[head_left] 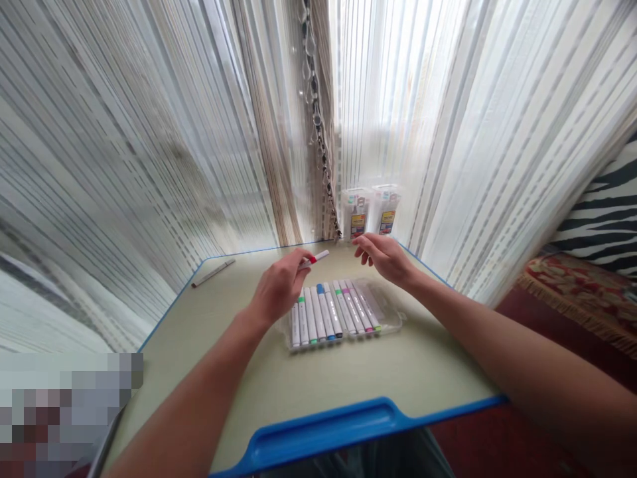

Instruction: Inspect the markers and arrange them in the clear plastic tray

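Observation:
My left hand [281, 282] is closed round a white marker [321, 255] with a red band, its tip end pointing up to the right. This marker is above the back of an open clear plastic case [394, 325] on the table. Several white markers [326, 312] with coloured bands and ends lie side by side in the case, in two groups. My right hand [382, 257] hovers behind the case's right part, fingers loosely curled and a little apart, with nothing visible in them. Part of the left group is hidden by my left hand.
A single marker [213, 273] lies on the pale table [199, 345] at the back left. Two clear packages [357, 216] with yellow labels stand at the back edge, before string curtains [199, 133]. A blue rim with a shallow trough [323, 428] borders the near edge.

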Available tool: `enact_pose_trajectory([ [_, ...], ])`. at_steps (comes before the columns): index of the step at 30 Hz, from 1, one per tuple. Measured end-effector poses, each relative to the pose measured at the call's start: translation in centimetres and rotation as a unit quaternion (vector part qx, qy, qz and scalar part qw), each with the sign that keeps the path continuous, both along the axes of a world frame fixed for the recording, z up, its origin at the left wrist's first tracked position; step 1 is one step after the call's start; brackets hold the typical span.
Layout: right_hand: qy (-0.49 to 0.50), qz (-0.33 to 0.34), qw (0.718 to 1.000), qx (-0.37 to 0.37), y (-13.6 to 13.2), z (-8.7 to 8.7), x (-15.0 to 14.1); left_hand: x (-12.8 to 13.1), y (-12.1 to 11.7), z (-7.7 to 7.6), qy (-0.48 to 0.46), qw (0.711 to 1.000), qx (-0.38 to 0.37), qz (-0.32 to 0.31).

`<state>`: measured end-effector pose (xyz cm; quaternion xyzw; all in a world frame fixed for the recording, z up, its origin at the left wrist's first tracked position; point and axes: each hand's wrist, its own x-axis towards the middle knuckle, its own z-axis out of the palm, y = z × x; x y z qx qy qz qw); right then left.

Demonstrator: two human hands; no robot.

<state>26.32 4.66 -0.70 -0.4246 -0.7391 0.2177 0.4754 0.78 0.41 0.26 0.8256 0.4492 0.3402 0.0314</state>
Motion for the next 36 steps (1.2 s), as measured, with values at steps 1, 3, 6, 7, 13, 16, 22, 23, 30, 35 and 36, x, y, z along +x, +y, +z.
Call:
enact_pose_trajectory([
  [1,0.030,0.019,0.999,-0.005,-0.3,0.2,-0.2,0.4,-0.3,0.1,-0.009,1.000,-0.005,-0.013],
  [3,0.097,0.063,0.993,-0.020,-0.9,0.6,-0.8,1.2,-0.8,0.1,-0.031,0.999,-0.012,-0.038],
  [6,0.145,0.118,0.981,-0.043,-2.1,1.0,-1.9,1.9,-1.2,0.0,-0.062,0.996,-0.018,-0.061],
  [7,0.150,0.136,0.978,-0.053,-2.5,1.1,-2.2,2.1,-1.3,0.0,-0.067,0.996,-0.020,-0.063],
  [13,0.172,0.174,0.967,-0.072,-3.5,1.1,-3.2,2.3,-1.6,0.1,-0.083,0.993,-0.032,-0.083],
  [16,0.183,0.166,0.967,-0.067,-3.3,1.2,-3.1,2.4,-1.7,0.3,-0.103,0.991,-0.043,-0.071],
  [22,0.207,0.116,0.971,-0.035,-2.8,1.0,-2.9,2.4,-1.6,0.6,-0.201,0.963,-0.151,-0.099],
  [23,0.209,0.113,0.971,-0.031,-2.8,1.0,-2.9,2.5,-1.6,0.6,-0.225,0.948,-0.193,-0.117],
  [30,0.215,0.132,0.967,-0.046,-3.3,1.3,-3.2,3.0,-1.9,0.6,-0.342,0.845,-0.366,-0.188],
  [35,0.186,0.166,0.965,-0.080,-4.1,1.1,-3.6,3.3,-1.8,0.5,-0.488,0.778,-0.357,-0.173],
  [36,0.171,0.176,0.966,-0.083,-4.3,1.0,-3.6,3.4,-1.7,0.6,-0.515,0.766,-0.345,-0.169],
])
